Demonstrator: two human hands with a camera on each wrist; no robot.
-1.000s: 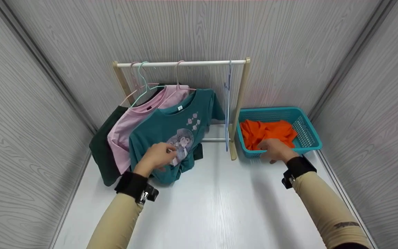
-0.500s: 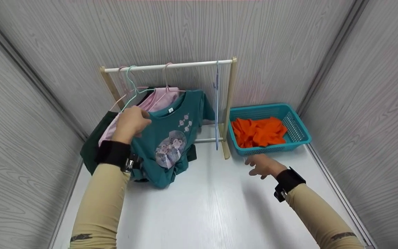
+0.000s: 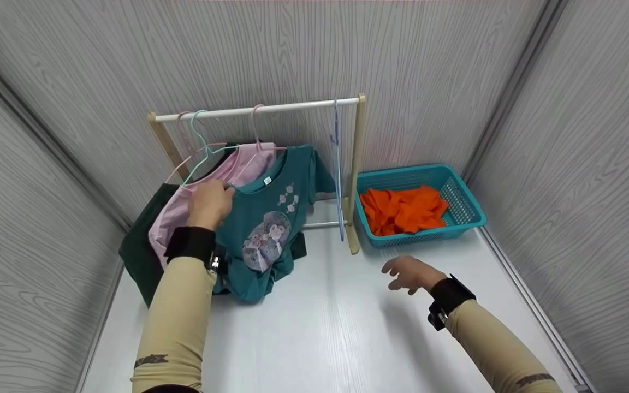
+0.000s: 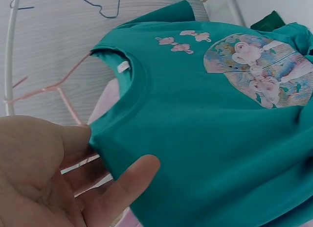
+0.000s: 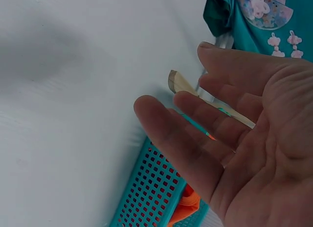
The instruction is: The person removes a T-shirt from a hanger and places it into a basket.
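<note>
On a pink hanger (image 4: 49,88) hangs a teal T-shirt (image 3: 238,221) with a floral patch on its front. My left hand (image 3: 211,202) pinches the shirt's shoulder beside the neckline; in the left wrist view the thumb (image 4: 77,139) lies at the cloth's edge by the hanger's arm, other fingers partly hidden behind. My right hand (image 3: 410,273) hovers over the white surface in front of the basket, fingers loosely spread and holding nothing. Behind the teal shirt hang a pink shirt (image 3: 167,221) and a dark green garment (image 3: 142,248).
The rack's white bar (image 3: 298,106) also carries a mint hanger (image 3: 197,128) and, near the right post, a bare blue hanger (image 3: 338,164). Right of the rack stands a teal basket (image 3: 429,234) holding crumpled orange cloth (image 3: 404,210). Grey wood-grain walls enclose the sides and back.
My left hand has risen from the teal T-shirt's lower front to its shoulder and now pinches it. My right hand has drawn back from the basket toward me. The head view has shifted slightly.
</note>
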